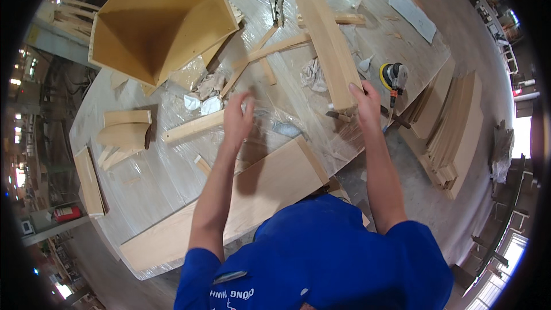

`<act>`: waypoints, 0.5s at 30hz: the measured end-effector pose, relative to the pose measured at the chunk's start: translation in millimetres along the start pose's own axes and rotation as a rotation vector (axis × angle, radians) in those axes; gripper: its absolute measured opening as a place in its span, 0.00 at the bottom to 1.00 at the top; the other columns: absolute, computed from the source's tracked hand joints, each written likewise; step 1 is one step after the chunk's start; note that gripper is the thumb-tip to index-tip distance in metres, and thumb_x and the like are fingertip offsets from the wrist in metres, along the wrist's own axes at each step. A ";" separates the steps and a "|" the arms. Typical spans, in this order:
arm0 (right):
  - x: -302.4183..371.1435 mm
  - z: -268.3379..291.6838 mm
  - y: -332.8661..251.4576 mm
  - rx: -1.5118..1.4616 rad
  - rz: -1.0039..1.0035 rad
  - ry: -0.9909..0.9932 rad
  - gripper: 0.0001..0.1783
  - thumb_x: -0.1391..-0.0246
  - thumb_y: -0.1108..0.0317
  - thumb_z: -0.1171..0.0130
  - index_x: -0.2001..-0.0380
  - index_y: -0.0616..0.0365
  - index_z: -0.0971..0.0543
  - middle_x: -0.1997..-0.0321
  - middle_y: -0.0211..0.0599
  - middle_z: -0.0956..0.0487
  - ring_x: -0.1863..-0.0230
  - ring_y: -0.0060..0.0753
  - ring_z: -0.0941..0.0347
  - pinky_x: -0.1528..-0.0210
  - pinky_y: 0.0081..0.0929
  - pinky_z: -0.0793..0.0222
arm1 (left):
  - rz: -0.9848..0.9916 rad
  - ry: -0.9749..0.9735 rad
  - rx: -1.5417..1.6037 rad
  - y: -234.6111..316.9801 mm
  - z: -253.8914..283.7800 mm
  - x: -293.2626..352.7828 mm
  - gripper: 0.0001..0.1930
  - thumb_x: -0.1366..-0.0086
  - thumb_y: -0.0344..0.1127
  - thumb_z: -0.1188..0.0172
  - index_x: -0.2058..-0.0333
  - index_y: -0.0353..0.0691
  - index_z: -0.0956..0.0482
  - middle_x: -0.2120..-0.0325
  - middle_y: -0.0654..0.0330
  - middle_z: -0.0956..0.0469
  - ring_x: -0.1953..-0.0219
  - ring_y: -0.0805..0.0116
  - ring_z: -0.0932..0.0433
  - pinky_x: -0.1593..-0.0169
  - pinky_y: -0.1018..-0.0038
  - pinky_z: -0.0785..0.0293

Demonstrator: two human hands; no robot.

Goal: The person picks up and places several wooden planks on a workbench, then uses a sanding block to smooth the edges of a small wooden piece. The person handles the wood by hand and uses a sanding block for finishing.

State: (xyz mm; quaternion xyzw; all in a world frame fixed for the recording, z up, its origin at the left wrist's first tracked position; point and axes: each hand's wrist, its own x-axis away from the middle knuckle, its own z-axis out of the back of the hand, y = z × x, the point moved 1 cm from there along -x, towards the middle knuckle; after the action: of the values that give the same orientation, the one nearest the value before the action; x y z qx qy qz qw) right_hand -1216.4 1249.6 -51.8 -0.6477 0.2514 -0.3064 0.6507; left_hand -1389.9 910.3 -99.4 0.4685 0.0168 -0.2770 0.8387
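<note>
Where right hand (368,103) grips board (327,40), fingertips hidden

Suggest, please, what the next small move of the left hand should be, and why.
Perhaps bring the left hand over to steady the long wooden board: only the right hand grips it, at its near end, while the left appears empty.

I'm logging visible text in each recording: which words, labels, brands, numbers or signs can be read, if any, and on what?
Blue shirt: white lettering, upside down here; not transcribed.
Pale sheet at upper right: any marks are too small or blurred to read.
Sander: any label is too small to read.
Board in the right hand: no text visible.
</note>
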 end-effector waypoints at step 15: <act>37.0 50.5 3.3 -0.146 -0.028 0.209 0.07 0.35 0.71 0.37 0.57 0.63 0.19 0.59 0.27 0.18 0.59 0.16 0.25 0.53 0.19 0.29 | -0.058 -0.161 -0.648 -50.4 -39.1 -160.2 0.08 0.36 0.40 0.38 0.65 0.43 0.18 0.62 0.55 0.18 0.57 0.50 0.19 0.55 0.52 0.26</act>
State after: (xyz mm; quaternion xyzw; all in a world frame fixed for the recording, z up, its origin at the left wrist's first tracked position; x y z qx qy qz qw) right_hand -1154.2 1257.6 -50.8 -0.6612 0.3305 -0.3622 0.5678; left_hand -1540.7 992.7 -114.3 0.1532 0.0510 -0.3172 0.9345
